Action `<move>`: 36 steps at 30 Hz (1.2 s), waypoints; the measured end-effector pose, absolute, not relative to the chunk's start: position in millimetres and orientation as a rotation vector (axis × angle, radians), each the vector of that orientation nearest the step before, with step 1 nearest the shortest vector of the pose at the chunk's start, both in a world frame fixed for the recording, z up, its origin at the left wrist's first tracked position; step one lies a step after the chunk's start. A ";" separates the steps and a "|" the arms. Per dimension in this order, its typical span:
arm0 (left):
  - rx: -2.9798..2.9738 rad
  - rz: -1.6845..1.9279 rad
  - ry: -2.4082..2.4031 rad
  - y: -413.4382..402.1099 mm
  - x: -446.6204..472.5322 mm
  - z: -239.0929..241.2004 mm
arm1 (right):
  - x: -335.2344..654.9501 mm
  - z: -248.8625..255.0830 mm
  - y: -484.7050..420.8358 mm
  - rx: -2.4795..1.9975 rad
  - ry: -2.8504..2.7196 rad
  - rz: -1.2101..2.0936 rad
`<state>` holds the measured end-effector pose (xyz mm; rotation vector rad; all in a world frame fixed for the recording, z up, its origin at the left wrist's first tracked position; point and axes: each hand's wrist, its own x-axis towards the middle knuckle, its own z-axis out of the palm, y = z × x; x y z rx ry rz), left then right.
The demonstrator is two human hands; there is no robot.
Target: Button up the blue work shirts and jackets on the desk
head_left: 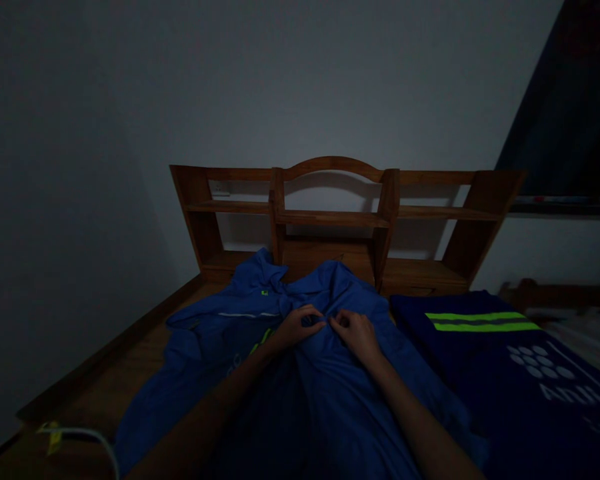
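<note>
A blue jacket [345, 387] lies spread and rumpled over the wooden desk, its collar end toward the shelf. My left hand [300, 325] pinches the jacket's fabric near the middle, thumb and forefinger bent together. Just to its right, my right hand [356, 331] also pinches the cloth, its fingertips close to those of my left. Whether a small fastener sits between the fingertips cannot be made out in the dim light. On the jacket's left part show a pale zip line and a small yellow-green logo [265, 293].
A wooden shelf unit [333, 218] stands at the back against the wall. To the right lies a folded dark blue garment [460, 373] with a yellow-green reflective stripe and white print. A white cable [83, 432] with a yellow tag is at the lower left.
</note>
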<state>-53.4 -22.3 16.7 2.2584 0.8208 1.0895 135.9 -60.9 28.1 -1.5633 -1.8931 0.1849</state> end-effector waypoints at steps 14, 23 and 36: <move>2.187 1.035 0.784 -22.7 -53.5 22.2 | 135.7 24.6 -60.1 -1.535 -1.949 0.134; 2.108 1.394 1.209 -13.7 -58.4 18.0 | 137.3 20.5 -57.4 -1.524 -1.905 0.088; 2.238 1.687 1.514 -17.5 -65.5 30.6 | 145.0 19.5 -53.7 -1.504 -1.731 0.072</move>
